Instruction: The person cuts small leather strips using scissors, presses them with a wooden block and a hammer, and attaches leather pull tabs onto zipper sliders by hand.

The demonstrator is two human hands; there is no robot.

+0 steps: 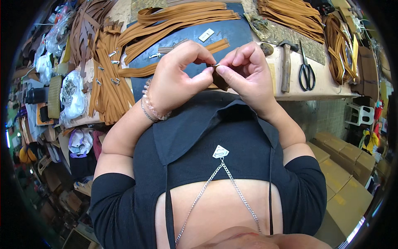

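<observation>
Two hands, one fiddly bit: your left hand (179, 68) and your right hand (244, 68) are both pinching the same dark brown piece (221, 82), thumb against finger, held up by the near edge of the surface (327, 86). So what could bite you here?

Your grip, I reckon. There's a metallic glint at the pinch, but your fingertips hide too much to tell what it is. If one side slackens or you tug unevenly, the piece could twist or pop out, and that near the edge it might land in your lap. A careless left elbow could also scatter the bits on that bunch beside you.

Fair. Got a count for them, near to far?

Sure. One left bunch of orange-brown strips (108, 97), with at least five silvery metal parts (115, 62) on top. One pair of black-handled scissors (306, 76), one hammer (286, 70). One coiled bundle (338, 54) off to your right. On the blue mat (236, 31): one loose metal part (155, 55), one white block (206, 35), a spread of strips (178, 20). One more bunch (292, 16) at far right. Single strips? Too overlapped, can't count.
</observation>
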